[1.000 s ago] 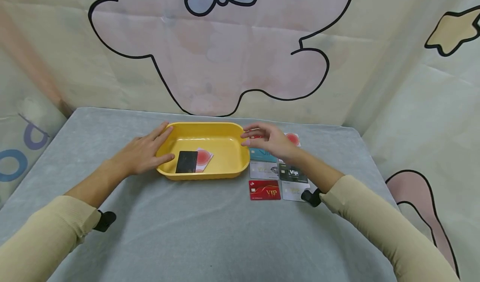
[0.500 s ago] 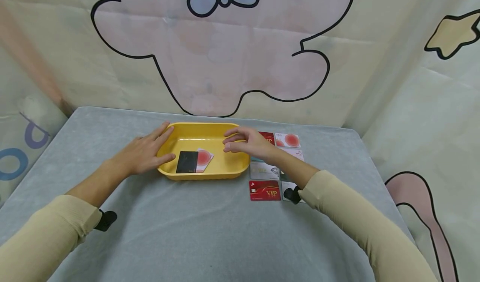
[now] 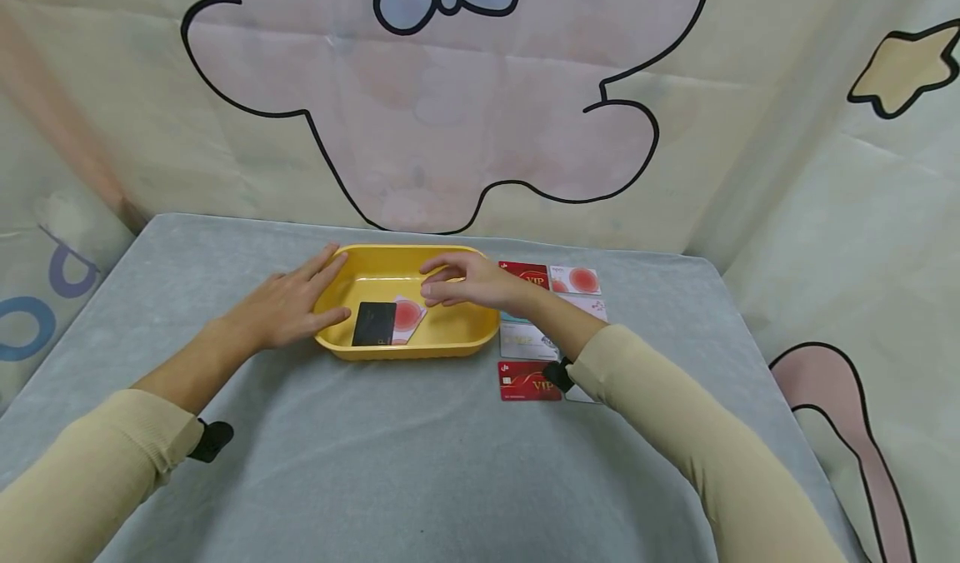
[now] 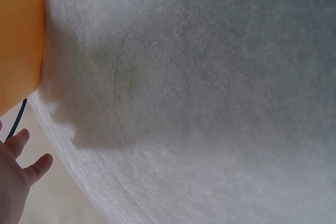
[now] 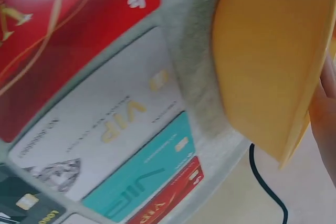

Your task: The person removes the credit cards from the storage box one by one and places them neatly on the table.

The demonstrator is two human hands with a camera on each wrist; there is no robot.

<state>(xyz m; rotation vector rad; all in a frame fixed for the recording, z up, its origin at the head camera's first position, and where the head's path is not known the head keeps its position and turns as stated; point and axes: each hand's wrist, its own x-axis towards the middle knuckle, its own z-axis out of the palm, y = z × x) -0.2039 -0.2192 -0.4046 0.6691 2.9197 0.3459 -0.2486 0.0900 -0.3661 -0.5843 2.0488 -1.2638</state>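
A yellow plastic tray [image 3: 405, 351] sits on the cloth-covered table. In it lie a black card [image 3: 372, 324] and, partly beneath that, a white card with a red circle [image 3: 407, 315]. My left hand [image 3: 288, 301] rests at the tray's left rim, fingers spread and thumb over the edge. Over the right half of the tray is my right hand [image 3: 472, 286], its fingers loosely bent, with nothing visible between them. The right wrist view has part of this hand [image 5: 324, 119] behind the tray wall [image 5: 268, 61]. In the left wrist view, fingertips [image 4: 39, 169] show below the tray.
Right of the tray, cards lie in rows: a red VIP card [image 3: 521, 380], a silver one [image 3: 525, 341], a teal one [image 5: 142, 169], a white one with red circles [image 3: 576, 280] and several more. My right forearm covers some. A printed curtain [image 3: 450, 130] hangs behind the table.
My right hand has moved left, from the tray's right rim and the cards beside it to over the tray's inside. The left hand, the tray and its cards stay put.
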